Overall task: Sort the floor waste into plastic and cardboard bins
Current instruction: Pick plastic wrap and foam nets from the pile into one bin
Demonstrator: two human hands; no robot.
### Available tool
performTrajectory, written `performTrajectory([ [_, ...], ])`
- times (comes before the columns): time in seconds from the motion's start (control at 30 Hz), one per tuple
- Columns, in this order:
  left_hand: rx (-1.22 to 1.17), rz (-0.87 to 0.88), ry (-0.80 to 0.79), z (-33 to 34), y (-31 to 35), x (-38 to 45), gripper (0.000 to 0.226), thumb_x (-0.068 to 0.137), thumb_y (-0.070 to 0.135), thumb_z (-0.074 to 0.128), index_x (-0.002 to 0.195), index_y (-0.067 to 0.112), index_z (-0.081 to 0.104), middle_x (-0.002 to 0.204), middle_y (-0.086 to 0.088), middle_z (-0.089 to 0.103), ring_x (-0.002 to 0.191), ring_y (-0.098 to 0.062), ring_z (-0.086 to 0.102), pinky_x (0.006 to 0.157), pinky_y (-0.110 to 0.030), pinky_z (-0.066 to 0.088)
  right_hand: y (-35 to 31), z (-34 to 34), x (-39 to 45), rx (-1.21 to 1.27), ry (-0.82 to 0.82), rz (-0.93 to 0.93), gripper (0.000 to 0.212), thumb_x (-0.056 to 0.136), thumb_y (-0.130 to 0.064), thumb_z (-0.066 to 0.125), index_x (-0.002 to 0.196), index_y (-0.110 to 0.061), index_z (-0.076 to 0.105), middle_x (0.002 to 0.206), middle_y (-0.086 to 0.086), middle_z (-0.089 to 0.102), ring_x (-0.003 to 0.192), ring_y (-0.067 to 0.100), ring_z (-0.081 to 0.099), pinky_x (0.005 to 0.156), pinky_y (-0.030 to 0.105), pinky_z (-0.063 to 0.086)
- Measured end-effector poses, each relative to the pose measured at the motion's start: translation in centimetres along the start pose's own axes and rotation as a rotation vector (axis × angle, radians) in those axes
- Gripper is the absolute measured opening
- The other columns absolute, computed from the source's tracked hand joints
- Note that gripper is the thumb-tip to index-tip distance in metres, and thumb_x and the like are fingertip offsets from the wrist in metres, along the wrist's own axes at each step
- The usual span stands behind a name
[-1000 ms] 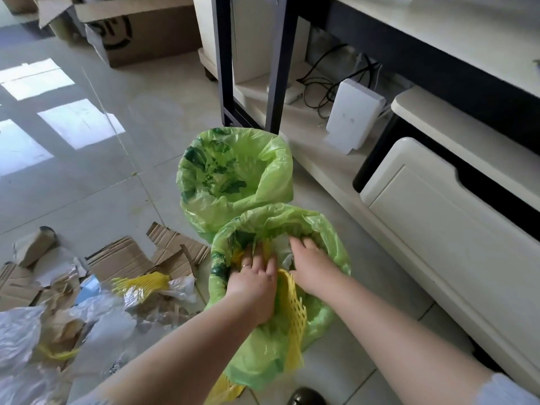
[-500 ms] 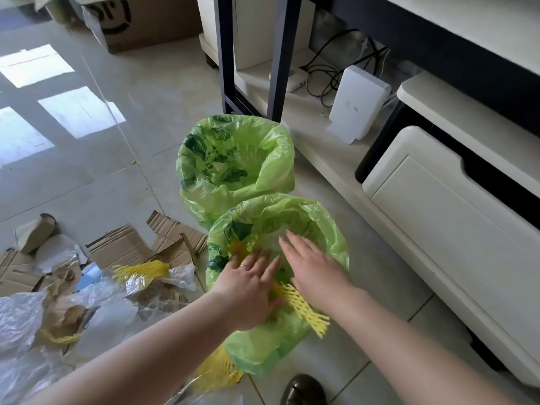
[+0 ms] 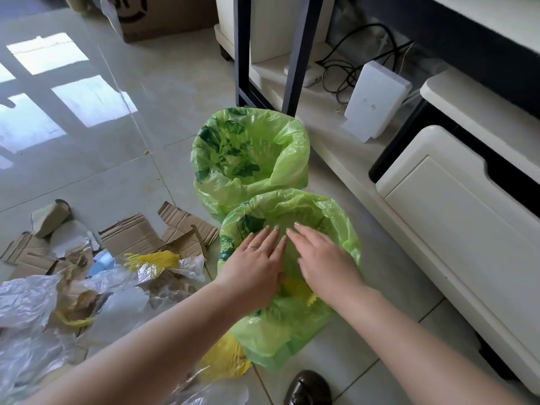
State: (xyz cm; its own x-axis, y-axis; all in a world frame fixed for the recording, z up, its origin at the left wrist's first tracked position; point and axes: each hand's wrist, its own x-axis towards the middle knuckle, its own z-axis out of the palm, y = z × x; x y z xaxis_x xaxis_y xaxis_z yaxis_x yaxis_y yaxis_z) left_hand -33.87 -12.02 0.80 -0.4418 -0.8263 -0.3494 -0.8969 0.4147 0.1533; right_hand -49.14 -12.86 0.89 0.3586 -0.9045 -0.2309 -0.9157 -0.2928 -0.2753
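Both hands are hovering flat over the mouth of the nearer green plastic-lined bin (image 3: 330, 217), each grip spread wide and closing on nothing. Fingers are lying out straight on my left hand (image 3: 257, 258) and my right hand (image 3: 324, 264), palms facing down, side by side and just apart. Under them, inside the bin, a piece of yellow foam netting (image 3: 295, 287) is showing between my wrists; whether my palms are pressing on it or only sitting above it I cannot tell.

As for progress, I am judging the sorting as barely begun. That one yellow piece is the only waste I am seeing in the nearer bin. The farther green plastic-lined bin (image 3: 295, 147), touching the nearer one, is showing only its liner, though its bottom is partly hidden. Nearly everything is lying unsorted on the tiled floor (image 3: 117, 159) to my left: torn brown corrugated cardboard pieces (image 3: 131, 235), crumpled clear plastic film (image 3: 26, 299), a second yellow foam net (image 3: 152, 258) and a small light blue item (image 3: 102, 261) mixed among them. More yellow netting (image 3: 225, 361) is lying beside the nearer bin's foot, under my left forearm. So the plastics and all the cardboard are waiting to be lifted and divided.
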Motion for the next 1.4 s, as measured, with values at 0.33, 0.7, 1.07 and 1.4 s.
performTrajectory([
  [0.33, -0.633, -0.305, 0.295, -3.2, -8.1, -15.6, 0.029, 0.088, 0.026, 0.060, 0.116, 0.033, 0.058, 0.111, 0.023, 0.059, 0.099, 0.006, 0.057, 0.091, -0.016, 0.044, -9.7, -7.3, -1.4, -0.147, 0.091, -0.380, 0.045, 0.089, -0.028, 0.057, 0.133, -0.022, 0.048, 0.133, 0.001, 0.051, 0.115, 0.022, 0.056, 0.086, 0.033, 0.048],
  [0.7, -0.855, -0.708, 0.454, 3.7, -18.4, -27.7, 0.028, 0.085, 0.019, 0.065, 0.113, 0.015, 0.062, 0.106, 0.004, 0.065, 0.097, -0.009, 0.061, 0.082, -0.017, 0.044, -23.4, -1.5, 3.1, -0.302, -0.158, -0.557, 0.052, 0.088, -0.032, 0.056, 0.137, -0.027, 0.039, 0.137, -0.001, 0.044, 0.118, 0.022, 0.050, 0.083, 0.035, 0.049],
  [1.07, -0.317, -0.691, -0.059, 13.9, -27.9, -27.9, 0.114, 0.068, 0.045, 0.077, 0.149, 0.033, -0.003, 0.157, -0.010, -0.012, 0.145, -0.031, -0.005, 0.115, -0.049, 0.015, -26.0, 11.5, 5.9, -0.331, -0.603, -0.425, 0.123, 0.063, -0.057, 0.076, 0.145, -0.038, -0.013, 0.155, 0.001, -0.026, 0.144, 0.026, -0.018, 0.111, 0.064, 0.018],
  [1.4, -0.191, -0.601, -0.200, 18.6, -30.7, -24.9, 0.122, 0.065, 0.059, 0.072, 0.147, 0.029, -0.014, 0.154, -0.011, 0.012, 0.144, -0.029, 0.009, 0.113, -0.061, 0.002, -25.4, 18.4, 5.9, -0.395, -0.513, -0.433, 0.112, 0.073, -0.043, 0.073, 0.147, -0.033, -0.011, 0.157, 0.006, -0.011, 0.144, 0.029, 0.004, 0.109, 0.059, 0.024],
])
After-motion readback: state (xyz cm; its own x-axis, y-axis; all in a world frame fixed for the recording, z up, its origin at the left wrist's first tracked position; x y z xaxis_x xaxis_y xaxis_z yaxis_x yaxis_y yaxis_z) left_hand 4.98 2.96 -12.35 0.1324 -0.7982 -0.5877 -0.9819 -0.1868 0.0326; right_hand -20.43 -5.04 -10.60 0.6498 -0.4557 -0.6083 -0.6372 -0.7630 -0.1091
